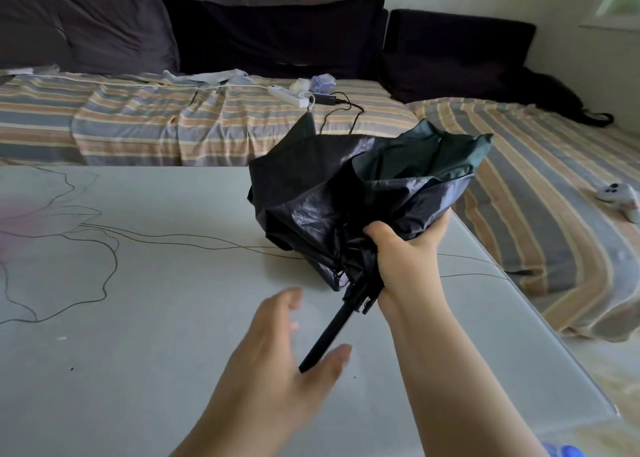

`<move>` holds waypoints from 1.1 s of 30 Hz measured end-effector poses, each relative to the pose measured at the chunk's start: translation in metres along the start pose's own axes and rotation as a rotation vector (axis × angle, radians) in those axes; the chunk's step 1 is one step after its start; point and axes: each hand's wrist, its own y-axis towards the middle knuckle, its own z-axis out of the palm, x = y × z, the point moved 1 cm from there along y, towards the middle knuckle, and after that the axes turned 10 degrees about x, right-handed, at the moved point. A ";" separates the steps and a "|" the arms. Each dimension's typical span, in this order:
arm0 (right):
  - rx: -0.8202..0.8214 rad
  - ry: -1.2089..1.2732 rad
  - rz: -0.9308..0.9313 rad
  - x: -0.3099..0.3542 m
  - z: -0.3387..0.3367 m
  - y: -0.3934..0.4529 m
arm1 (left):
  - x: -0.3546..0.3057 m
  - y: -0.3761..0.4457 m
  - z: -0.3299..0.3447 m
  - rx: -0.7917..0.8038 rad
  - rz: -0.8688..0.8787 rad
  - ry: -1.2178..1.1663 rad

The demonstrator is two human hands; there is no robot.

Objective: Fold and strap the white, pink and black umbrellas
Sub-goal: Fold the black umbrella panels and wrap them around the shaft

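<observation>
Pale grey and glossy, the table top (138, 318) fills the lower left of the view, printed with thin black looping lines and a faint pink patch at its left edge. Behind it and to the right runs a low corner sofa covered in a striped sheet (173, 124) of blue, orange and cream bands, with dark purple back cushions (277, 33) lined up against the wall.

Above the table's right half hangs the black folding umbrella (346, 196), its shiny canopy collapsed and crumpled in loose folds, the green-tinted inner side showing at the top right. Its straight black handle (329, 335) points down and toward the camera, tilted to the left. The right hand (405, 248) grips the bunched canopy where it gathers near the shaft, thumb on the near side and fingers curled around the far side of the fabric. The left hand (287, 345) is spread just under the tip of the handle, palm up, fingers straight and a little blurred; it holds nothing, and whether it touches the handle tip cannot be told.

On the sofa's far seat lie a white power strip (289, 95) and a black adapter with a trailing black cable (341, 104). A white game controller (621, 198) rests on the right-hand seat.
</observation>
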 end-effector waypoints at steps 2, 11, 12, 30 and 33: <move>0.015 -0.004 0.019 -0.004 0.004 -0.001 | -0.002 0.003 -0.005 0.017 0.063 -0.132; 0.121 0.092 0.098 -0.020 0.037 -0.015 | -0.001 0.007 -0.014 -0.042 0.035 -0.194; 0.129 0.110 0.106 -0.021 0.040 -0.016 | -0.001 0.006 -0.019 -0.030 0.014 -0.209; 0.416 0.030 0.212 -0.022 0.047 -0.022 | -0.015 -0.010 -0.047 0.086 -0.099 -0.259; 0.300 -0.070 0.236 -0.025 0.047 -0.021 | -0.017 -0.011 -0.043 0.097 -0.040 -0.175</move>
